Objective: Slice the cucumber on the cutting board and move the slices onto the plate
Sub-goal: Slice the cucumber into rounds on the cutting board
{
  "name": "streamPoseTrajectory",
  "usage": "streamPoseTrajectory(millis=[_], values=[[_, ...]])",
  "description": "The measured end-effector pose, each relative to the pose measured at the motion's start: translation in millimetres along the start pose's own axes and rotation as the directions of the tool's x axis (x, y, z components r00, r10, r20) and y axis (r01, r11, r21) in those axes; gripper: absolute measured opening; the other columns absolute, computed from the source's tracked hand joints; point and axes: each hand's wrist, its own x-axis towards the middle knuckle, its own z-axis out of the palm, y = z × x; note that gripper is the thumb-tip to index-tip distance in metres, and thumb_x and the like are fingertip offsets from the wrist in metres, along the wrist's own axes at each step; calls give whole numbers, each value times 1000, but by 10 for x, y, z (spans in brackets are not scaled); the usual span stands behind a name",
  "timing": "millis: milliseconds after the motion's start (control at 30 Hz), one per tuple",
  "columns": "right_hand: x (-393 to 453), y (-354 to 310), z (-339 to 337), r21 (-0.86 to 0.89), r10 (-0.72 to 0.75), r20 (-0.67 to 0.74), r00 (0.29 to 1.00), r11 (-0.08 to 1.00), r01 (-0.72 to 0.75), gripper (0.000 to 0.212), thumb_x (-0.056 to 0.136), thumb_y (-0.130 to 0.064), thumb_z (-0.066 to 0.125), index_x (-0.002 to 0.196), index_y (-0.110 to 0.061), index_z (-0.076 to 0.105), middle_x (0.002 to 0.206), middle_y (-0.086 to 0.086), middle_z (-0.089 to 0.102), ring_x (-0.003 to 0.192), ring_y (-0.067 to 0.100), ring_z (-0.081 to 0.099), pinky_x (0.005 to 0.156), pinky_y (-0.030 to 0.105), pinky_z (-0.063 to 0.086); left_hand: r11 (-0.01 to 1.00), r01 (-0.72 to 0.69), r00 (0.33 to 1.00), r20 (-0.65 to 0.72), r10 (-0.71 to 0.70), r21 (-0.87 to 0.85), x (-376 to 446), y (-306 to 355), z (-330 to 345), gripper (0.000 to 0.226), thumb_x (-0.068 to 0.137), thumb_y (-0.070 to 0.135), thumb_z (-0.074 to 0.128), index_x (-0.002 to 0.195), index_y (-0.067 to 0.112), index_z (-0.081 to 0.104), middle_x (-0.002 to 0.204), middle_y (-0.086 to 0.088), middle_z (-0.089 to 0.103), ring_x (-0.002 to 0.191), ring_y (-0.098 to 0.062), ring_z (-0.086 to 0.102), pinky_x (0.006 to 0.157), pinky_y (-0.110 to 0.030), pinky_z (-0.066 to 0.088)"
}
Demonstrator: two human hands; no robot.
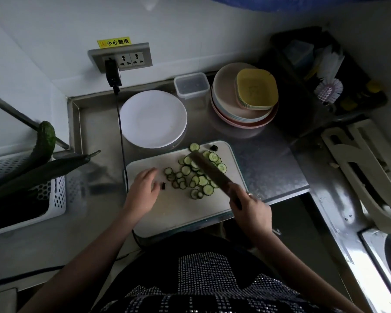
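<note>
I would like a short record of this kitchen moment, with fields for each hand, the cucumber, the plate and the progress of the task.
left hand: left hand, fingers relaxed, over the cutting board, holding nothing
right hand: right hand grips the knife
cucumber: cucumber slices spread on the board, knife blade over them
plate: white plate behind the board, no slices on it
progress: slicing looks done; moving slices not yet done

We see a steel counter [269,159] carrying a white cutting board [185,213] at its front edge, a white plate [152,118] just behind it, a clear lidded box [192,85], a stack of bowls [242,107] (yellow dishes on top), a black cable [121,136] across the left side.
</note>
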Motion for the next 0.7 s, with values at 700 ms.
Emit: streamPoseTrajectory(millis=[700], values=[[1166,229,84,139,-107,73,992,986,96,27,94,-26,46,120,-32,52,80,9,68,68,31,63,58,36,51,954,254,964,-35,-263,-161,-111,242,265,25,73,0,74,94,6,61,86,-6,58,71,-21,59,68,-29,47]])
